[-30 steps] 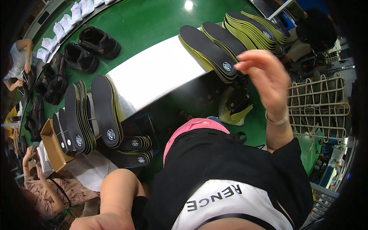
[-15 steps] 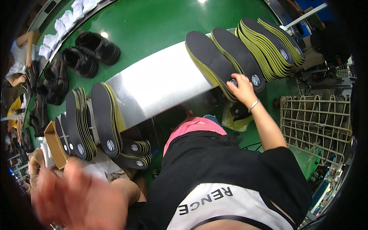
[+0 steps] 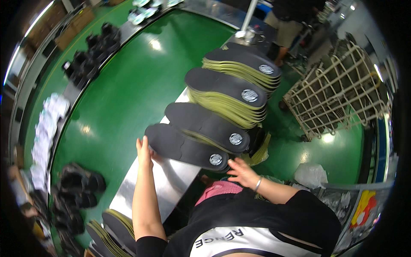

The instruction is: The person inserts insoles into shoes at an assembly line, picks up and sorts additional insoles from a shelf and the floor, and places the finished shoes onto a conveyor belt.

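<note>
Dark grey insoles with yellow-green undersides and round white heel marks lie in stacks across a shiny metal bench (image 3: 124, 188). At the toe end of the nearest insole stack (image 3: 185, 147) is my left hand (image 3: 144, 153), its fingers stretched out along the tip. My right hand (image 3: 243, 172), with a bracelet on the wrist, is spread open by the heel end of that same stack. Just beyond lies a second insole stack (image 3: 205, 124). Taller piles follow: a third stack (image 3: 224, 88) and a fourth stack (image 3: 239, 58) at the far end.
More insoles (image 3: 117, 225) sit at the bench's near left end. Black shoes (image 3: 79, 186) and white shoes (image 3: 47, 128) line the curved green surface's left side. At right stand a wire rack (image 3: 338, 92) and a clear plastic bag (image 3: 310, 173). A person (image 3: 289, 25) stands at the back.
My left hand has come from the lower left to the toe end of the nearest stack. My right hand has shifted to its heel end. The view has turned rightward.
</note>
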### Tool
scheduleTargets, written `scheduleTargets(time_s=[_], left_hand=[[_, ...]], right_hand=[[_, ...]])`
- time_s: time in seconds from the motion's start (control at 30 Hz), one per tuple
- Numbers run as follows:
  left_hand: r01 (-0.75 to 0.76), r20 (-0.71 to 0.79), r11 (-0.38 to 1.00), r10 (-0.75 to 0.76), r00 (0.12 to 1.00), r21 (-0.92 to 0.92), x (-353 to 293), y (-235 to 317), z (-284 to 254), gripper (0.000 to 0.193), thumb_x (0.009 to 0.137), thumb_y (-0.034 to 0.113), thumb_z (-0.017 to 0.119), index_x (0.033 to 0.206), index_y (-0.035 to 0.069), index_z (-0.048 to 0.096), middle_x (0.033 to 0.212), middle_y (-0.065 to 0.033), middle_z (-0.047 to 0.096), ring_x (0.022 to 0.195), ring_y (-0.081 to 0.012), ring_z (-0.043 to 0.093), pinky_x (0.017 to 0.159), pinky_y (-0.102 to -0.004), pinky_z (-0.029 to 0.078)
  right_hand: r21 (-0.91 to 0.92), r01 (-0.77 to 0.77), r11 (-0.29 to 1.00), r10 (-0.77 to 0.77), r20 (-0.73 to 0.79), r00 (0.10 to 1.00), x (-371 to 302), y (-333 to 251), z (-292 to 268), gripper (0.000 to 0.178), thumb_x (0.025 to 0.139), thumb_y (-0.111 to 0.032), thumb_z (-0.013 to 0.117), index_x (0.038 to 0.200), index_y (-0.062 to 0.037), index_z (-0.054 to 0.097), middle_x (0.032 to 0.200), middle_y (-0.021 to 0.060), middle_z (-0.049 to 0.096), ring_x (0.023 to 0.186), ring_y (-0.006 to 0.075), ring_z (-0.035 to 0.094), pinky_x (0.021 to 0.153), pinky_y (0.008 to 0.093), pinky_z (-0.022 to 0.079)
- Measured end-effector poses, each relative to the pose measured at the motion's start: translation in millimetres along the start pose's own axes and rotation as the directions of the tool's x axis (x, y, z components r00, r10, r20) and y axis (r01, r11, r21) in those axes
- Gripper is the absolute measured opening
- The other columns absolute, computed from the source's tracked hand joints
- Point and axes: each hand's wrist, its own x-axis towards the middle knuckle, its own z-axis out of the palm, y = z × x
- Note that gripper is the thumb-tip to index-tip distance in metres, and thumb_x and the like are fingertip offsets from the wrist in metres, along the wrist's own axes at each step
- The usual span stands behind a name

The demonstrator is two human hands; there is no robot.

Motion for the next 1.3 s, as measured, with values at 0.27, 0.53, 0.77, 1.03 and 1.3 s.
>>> scheduleTargets(time_s=[0.27,0.53,0.77,1.03,1.3], left_hand=[[0.060,0.177,0.991,-0.038,0.984,-0.120,4.8,31.9,31.0,0.061,0.083,0.034,0.050,0.128,0.000,0.026,0.129,-0.0143,0.032,0.119,-0.0246,0.031,0.095,-0.0334,0.029],[-0.307,0.183,0.898,0.260,0.948,0.314,28.6,10.8,4.9,0.055,0.081,0.021,0.049,0.128,0.002,0.027,0.129,-0.0172,0.032,0.118,-0.0271,0.033,0.097,-0.0326,0.027],[-0.091,0.026,0.977,0.087,0.996,0.193,6.4,6.9,5.0,0.064,0.078,0.021,0.055,0.129,0.000,0.023,0.129,-0.0193,0.032,0.115,-0.0270,0.037,0.094,-0.0320,0.031],[-0.086,0.004,0.881,0.095,0.995,0.464,40.3,-1.0,16.2,0.065,0.074,0.028,0.057,0.127,0.001,0.029,0.127,-0.0185,0.036,0.115,-0.0292,0.038,0.095,-0.0370,0.031],[-0.435,0.218,0.573,0.409,0.886,0.695,36.6,54.1,84.1,0.061,0.077,0.039,0.049,0.126,0.008,0.032,0.121,-0.0172,0.043,0.112,-0.0304,0.042,0.094,-0.0417,0.029]], right_hand=[[0.177,0.061,0.982,-0.070,0.041,0.997,25.7,2.6,26.7,0.100,0.065,-0.044,0.068,0.132,-0.0131,0.000,0.135,0.0119,0.017,0.125,0.0284,0.018,0.093,0.0609,0.013],[0.217,-0.048,0.975,0.001,0.208,0.978,36.4,34.1,47.1,0.053,0.078,-0.019,0.059,0.121,-0.0069,0.029,0.122,0.0082,0.041,0.111,0.0251,0.040,0.090,0.0547,0.031],[0.438,-0.065,0.897,0.050,0.044,0.998,24.7,28.7,-66.6,0.051,0.073,-0.025,0.062,0.113,-0.0098,0.036,0.117,0.0154,0.038,0.107,0.0318,0.040,0.085,0.0557,0.036],[0.242,0.291,0.926,-0.273,-0.103,0.956,31.8,-35.4,-8.0,0.072,0.067,-0.055,0.059,0.122,-0.0191,0.030,0.130,0.0041,0.027,0.119,0.0295,0.023,0.087,0.0628,0.017],[0.294,0.296,0.909,-0.261,-0.152,0.953,45.8,-28.0,-16.5,0.067,0.068,-0.051,0.062,0.121,-0.0222,0.032,0.124,0.0023,0.037,0.114,0.0288,0.033,0.086,0.0611,0.020]])
